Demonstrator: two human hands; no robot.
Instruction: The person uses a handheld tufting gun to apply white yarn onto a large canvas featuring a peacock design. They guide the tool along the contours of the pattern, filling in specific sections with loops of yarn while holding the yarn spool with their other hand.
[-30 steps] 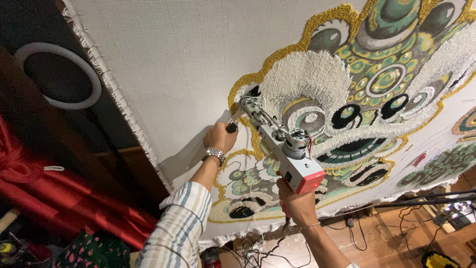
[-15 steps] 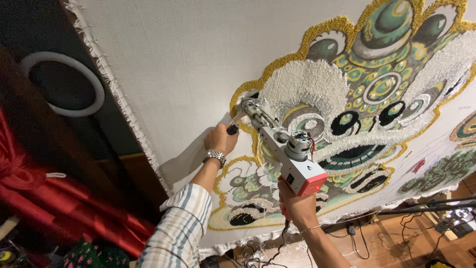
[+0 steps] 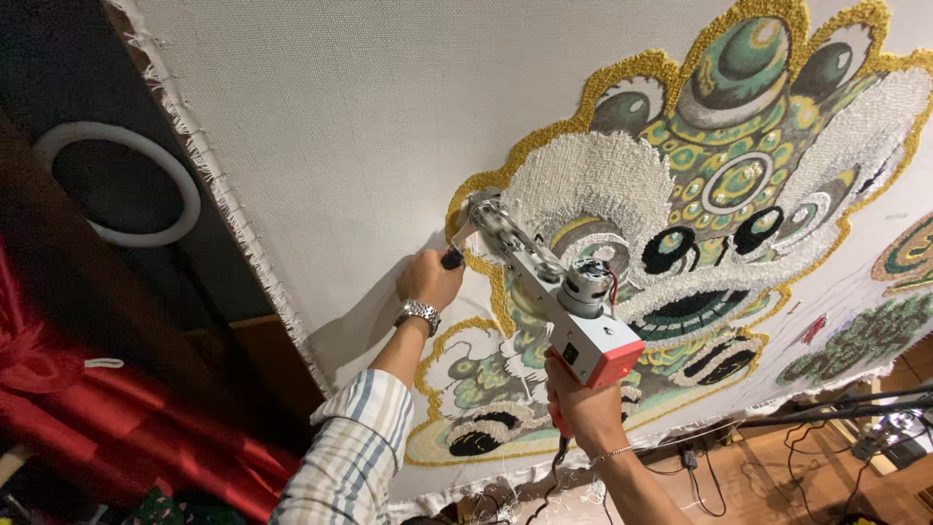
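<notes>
**A:** Big stretched cloth [image 3: 321, 146] fills the view, pale and woven, frayed fringe down its left edge. What's on it?

**B:** A tufted lion-face design [image 3: 719, 185] on the right half: gold outline, white shaggy patches, green and black rings. The left half of the cloth is bare weave.

**A:** And the room around it?

**B:** Dark wall to the left with a white ring light [image 3: 117, 185] on it, red fabric [image 3: 97, 418] bunched below. Wooden floor at lower right, cables and a black stand bar [image 3: 836, 408] across it. No containers I can make out.

**A:** Hands?

**B:** Left hand [image 3: 428, 280], watch on the wrist, striped sleeve, is closed round the black front handle of the tufting gun [image 3: 554, 292]. Right hand [image 3: 583, 408] is wrapped tight on the rear grip beneath the gun's grey-and-red body.

**A:** Where's the gun sitting?

**B:** Tilted up-left, its tip touching the cloth at the gold outline, just beside the white patch.
</notes>
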